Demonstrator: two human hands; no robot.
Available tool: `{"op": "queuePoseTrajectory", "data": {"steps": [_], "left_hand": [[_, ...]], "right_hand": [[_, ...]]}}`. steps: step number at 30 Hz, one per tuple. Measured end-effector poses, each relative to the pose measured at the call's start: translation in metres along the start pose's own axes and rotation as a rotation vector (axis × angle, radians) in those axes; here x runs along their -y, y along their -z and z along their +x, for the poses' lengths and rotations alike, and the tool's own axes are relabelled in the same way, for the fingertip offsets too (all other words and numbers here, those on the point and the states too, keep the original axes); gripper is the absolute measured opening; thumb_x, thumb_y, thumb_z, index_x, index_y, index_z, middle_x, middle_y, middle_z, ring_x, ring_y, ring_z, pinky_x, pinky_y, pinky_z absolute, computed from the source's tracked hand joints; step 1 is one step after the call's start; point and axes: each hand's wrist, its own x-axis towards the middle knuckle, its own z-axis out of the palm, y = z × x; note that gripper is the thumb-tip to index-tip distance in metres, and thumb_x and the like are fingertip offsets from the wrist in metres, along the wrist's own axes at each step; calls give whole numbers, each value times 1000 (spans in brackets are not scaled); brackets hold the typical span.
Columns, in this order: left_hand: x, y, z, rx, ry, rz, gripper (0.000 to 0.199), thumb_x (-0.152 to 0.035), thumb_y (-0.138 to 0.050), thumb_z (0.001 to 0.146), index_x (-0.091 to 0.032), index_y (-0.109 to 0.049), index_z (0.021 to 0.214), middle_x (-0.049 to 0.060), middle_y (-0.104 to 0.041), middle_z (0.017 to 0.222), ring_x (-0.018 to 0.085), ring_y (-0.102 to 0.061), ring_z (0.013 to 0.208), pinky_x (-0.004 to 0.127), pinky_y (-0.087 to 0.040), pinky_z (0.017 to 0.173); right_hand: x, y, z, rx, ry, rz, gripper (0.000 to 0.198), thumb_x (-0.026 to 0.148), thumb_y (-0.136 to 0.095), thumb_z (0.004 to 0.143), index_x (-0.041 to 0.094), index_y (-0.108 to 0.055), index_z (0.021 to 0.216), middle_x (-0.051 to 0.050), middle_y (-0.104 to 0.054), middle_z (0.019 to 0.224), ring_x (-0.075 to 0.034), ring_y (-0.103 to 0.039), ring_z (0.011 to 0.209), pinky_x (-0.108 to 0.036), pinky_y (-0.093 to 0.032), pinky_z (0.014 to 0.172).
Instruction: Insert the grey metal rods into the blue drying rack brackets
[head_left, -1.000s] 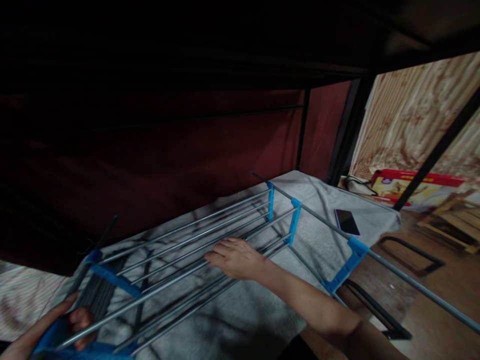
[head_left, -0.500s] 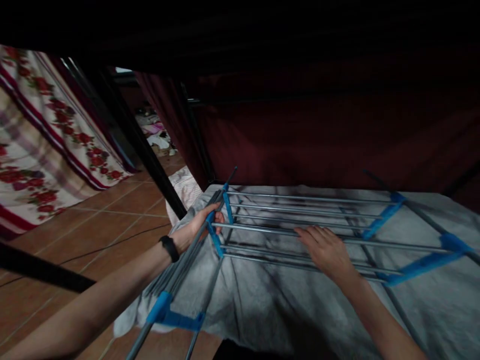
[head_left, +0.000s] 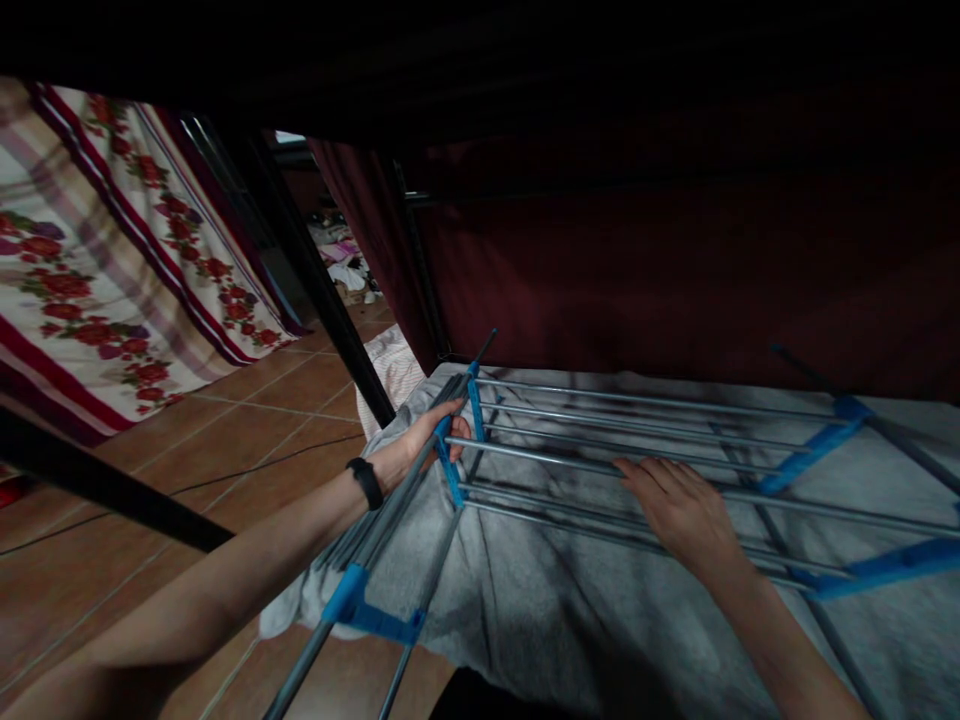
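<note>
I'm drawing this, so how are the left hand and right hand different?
The left hand is curled at a blue bracket; the right hand lies back-up across metal bars. The left hand's wrist has a black band; the right hand's wrist is bare. Both touch the rack.

2 bare hands [head_left: 436, 432] [head_left: 679, 508], 1 metal rack [head_left: 547, 457], 5 blue brackets [head_left: 382, 621], 1 black wristband [head_left: 365, 484]

Left hand [head_left: 421, 437] wrapped round a blue bracket [head_left: 451, 471], right hand [head_left: 681, 505] on a metal rod [head_left: 540, 455], grey blanket [head_left: 525, 585] beneath
</note>
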Motion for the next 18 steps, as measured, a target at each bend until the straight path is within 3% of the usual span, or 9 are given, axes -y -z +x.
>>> {"op": "queuePoseTrajectory", "data": {"steps": [18], "left_hand": [[-1, -3, -3, -7, 5, -31, 61, -62, -43, 93, -17, -62, 56, 4, -51, 44, 12, -45, 42, 26, -40, 50]], "right_hand": [[2, 5, 2, 0, 3, -3, 27, 22, -52, 101, 15, -64, 124, -6, -70, 91, -20, -60, 82, -35, -40, 78]]}}
